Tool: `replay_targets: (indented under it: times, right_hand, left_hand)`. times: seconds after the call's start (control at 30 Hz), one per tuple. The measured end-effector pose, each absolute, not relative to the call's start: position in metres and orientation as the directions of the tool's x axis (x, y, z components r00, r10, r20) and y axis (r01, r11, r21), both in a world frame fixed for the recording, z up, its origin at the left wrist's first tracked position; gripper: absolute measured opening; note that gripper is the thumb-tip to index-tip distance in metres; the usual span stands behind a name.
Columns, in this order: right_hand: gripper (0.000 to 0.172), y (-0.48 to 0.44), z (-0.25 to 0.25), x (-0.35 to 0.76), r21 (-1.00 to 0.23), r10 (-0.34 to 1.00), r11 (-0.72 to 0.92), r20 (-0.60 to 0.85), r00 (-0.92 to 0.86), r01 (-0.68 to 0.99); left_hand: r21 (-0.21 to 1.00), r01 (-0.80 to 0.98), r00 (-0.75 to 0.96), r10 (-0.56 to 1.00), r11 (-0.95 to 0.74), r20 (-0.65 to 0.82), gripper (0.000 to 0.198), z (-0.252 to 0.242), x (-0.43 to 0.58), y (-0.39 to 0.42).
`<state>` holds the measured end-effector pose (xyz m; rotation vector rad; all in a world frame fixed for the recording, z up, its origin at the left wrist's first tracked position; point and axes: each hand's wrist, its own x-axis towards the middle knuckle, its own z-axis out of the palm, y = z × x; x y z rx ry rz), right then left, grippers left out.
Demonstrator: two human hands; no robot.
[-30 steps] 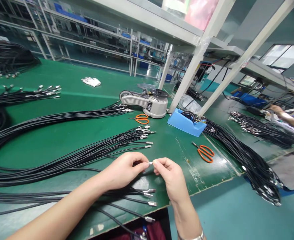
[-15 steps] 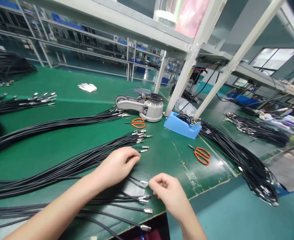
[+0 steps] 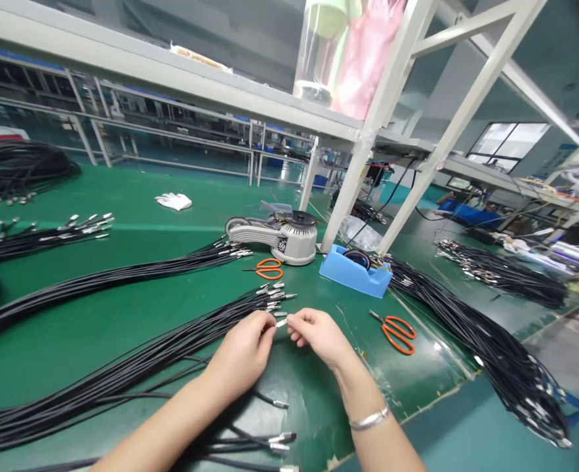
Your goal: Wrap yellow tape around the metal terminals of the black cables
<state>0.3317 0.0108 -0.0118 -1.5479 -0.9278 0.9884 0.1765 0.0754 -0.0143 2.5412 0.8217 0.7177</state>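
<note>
A small silver cable connector spans the gap between my two hands. My left hand is closed in a pinch behind it, and the black cable there is mostly hidden by the fingers. At the connector's other end, the thumb and forefinger of my right hand are pinched together. A bundle of black cables with silver ends lies just beyond my left hand. Nearer me, under my left forearm, are several loose cables with metal connectors.
A grey tape dispenser, a blue tape holder and two pairs of orange-handled scissors stand or lie beyond my hands. More cable bundles hang over the right edge. A white glove lies farther back. Shelf posts rise behind.
My right hand has moved up and away from the table's near edge to meet my left hand. A connector now shows between their fingertips. The view has tilted up slightly.
</note>
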Motion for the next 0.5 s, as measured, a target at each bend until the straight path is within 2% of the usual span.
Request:
replay_targets:
  times: [0.13,0.3,0.4,0.5]
  right_hand:
    - [0.030,0.010,-0.004,0.322,-0.996,0.930,-0.058,-0.027,0.366,0.075]
    - [0.030,0.004,-0.015,0.311,-0.995,0.890,0.021,0.063,0.452,0.098]
    - [0.031,0.012,-0.020,0.312,-0.997,0.904,-0.039,-0.007,0.427,0.068]
    - [0.036,0.039,-0.006,0.337,-0.988,0.872,-0.153,-0.146,0.468,-0.024]
  left_hand:
    - [0.617,0.379,0.641,0.677,-0.689,0.361,0.025,-0.007,0.178,0.070]
    - [0.678,0.343,0.653,0.684,-0.650,0.326,0.024,-0.010,0.175,0.072]
    - [0.707,0.344,0.641,0.705,-0.617,0.303,0.022,-0.017,0.167,0.075]
    - [0.695,0.287,0.623,0.680,-0.659,0.387,0.018,-0.026,0.162,0.080]
